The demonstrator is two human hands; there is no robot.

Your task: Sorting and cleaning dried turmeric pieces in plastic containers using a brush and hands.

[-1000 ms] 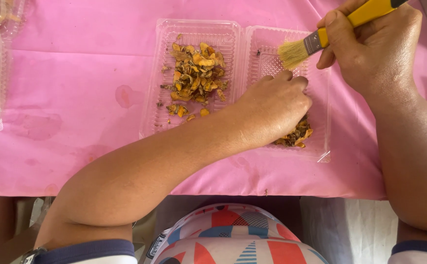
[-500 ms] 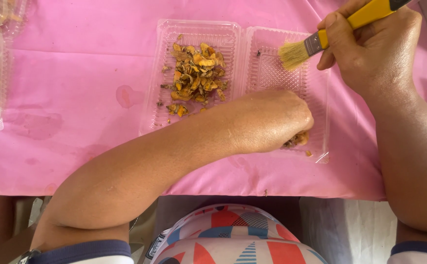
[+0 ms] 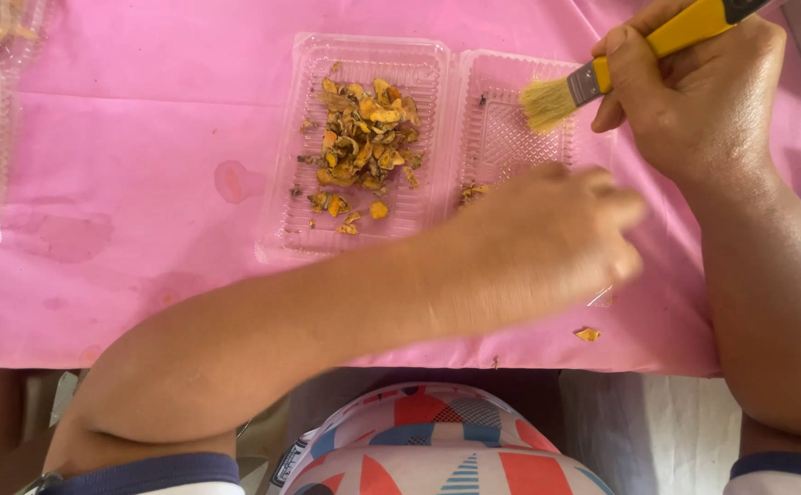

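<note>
- Pink cloth-covered desk (image 3: pixel 144 137), faintly stained, carrying a clear ribbed plastic hinged tray (image 3: pixel 364 64).
- Sweeping orange-yellow dried shreds (image 3: pixel 359 147), crinkly and brittle, heaped in the tray's left half.
- Right hand (image 3: pixel 694 96) gripping a yellow-handled bristle brush (image 3: pixel 593 82) above the right half.
- Left hand (image 3: pixel 547 238) blurred over that half; grip impossible to tell.
- Next, likely needing gentle strokes.

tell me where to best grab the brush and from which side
Probably by the yellow handle of the brush, behind the metal band, coming from the right: the bristles point left over the clear tray, and the right hand already grips the handle there.
</note>
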